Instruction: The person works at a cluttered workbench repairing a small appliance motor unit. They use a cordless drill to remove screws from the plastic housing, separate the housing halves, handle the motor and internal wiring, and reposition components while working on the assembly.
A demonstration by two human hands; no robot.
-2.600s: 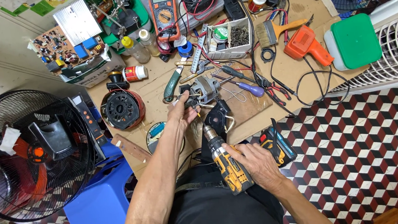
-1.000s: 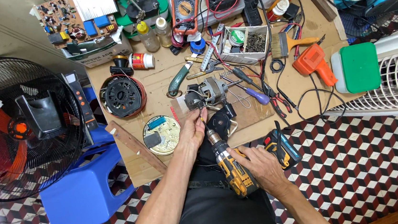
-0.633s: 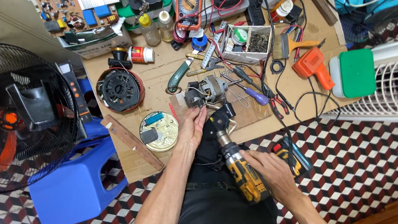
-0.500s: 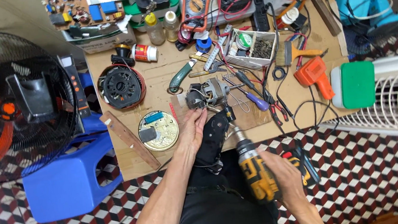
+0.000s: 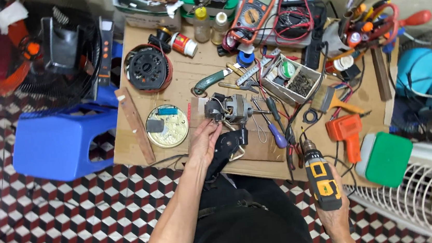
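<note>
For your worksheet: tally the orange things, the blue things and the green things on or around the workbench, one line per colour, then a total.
Orange: 2, the glue gun and the multimeter.
Blue: 2, the plastic stool and the tape roll.
Green: 2, the square lid and the handle of the small saw.
Total: 6.

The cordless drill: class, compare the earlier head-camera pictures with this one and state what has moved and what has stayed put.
The right hand has carried the yellow cordless drill away from the small fan motor, out to the person's right, and now holds it over the bench's near edge, chuck pointing away. The left hand stays at the motor and its black bracket. Nothing was let go; the other tools lie as before.
</note>
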